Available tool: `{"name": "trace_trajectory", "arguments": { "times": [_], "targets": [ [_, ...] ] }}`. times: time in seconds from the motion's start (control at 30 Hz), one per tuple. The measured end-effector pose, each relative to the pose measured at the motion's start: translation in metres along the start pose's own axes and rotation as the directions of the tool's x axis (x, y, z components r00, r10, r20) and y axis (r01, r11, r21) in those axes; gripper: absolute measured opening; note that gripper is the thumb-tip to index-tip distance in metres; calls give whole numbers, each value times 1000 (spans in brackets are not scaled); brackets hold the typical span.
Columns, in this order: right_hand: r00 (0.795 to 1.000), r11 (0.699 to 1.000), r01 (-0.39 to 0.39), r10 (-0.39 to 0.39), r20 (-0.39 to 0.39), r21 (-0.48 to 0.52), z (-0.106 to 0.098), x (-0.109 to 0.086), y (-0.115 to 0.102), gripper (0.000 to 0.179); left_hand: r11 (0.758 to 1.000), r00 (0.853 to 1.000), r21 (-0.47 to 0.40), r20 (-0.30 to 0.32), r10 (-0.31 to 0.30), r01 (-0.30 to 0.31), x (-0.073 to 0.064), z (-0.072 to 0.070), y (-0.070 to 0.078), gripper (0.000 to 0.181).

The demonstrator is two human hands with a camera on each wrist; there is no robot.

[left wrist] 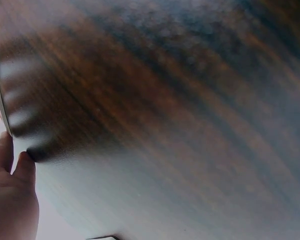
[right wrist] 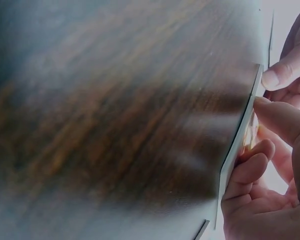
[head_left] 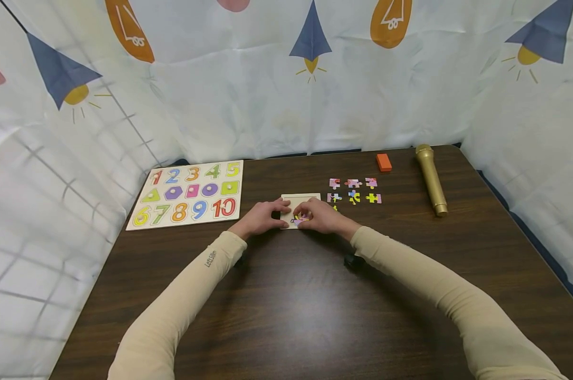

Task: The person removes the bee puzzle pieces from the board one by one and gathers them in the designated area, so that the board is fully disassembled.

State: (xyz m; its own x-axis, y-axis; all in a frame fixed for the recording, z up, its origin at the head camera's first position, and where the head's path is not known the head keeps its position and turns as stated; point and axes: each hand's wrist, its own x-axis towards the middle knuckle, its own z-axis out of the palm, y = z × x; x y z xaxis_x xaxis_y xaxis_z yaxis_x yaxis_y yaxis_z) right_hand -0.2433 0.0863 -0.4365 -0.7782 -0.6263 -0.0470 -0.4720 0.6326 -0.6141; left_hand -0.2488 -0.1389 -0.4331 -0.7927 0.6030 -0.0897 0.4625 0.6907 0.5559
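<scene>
A small pale puzzle tray [head_left: 291, 198] lies on the dark wooden table, with pink and yellow puzzle pieces [head_left: 298, 219] in its lower part. My left hand [head_left: 262, 216] rests at the tray's left side, index finger and thumb over its border. The other fingers reach along the edge, fairly straight in the left wrist view. Over the tray's right half my right hand [head_left: 320, 216] curls its thumb and fingers around a puzzle piece close above the board; the hand largely hides that piece. In the right wrist view both thumbs appear along the tray's near edge [right wrist: 240, 125].
Right of the tray lie several loose puzzle pieces [head_left: 354, 183] in rows. An orange block [head_left: 383, 162] and a gold microphone [head_left: 431, 179] are farther right. At the left sits a number-and-shape board [head_left: 184, 200]. A printed curtain [head_left: 267, 105] hangs behind the table [head_left: 296, 316].
</scene>
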Motion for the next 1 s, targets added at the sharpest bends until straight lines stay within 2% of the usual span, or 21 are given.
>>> {"name": "trace_trajectory", "arguments": {
  "times": [0.3, 0.7, 1.0],
  "targets": [
    [1000, 999, -30, 30, 7, 17, -1, 0, 0, 32, 1000, 1000, -4, 6, -6, 6, 0, 0, 0, 47],
    [1000, 1000, 12, -13, -25, -17, -1, -1, 0, 31, 1000, 1000, 4, 20, -23, 23, 1, -1, 1, 48],
    [999, 999, 9, -11, -32, -34, 1, -1, 2, 33, 999, 999, 1, 23, -33, 33, 1, -1, 1, 49]
  ]
}}
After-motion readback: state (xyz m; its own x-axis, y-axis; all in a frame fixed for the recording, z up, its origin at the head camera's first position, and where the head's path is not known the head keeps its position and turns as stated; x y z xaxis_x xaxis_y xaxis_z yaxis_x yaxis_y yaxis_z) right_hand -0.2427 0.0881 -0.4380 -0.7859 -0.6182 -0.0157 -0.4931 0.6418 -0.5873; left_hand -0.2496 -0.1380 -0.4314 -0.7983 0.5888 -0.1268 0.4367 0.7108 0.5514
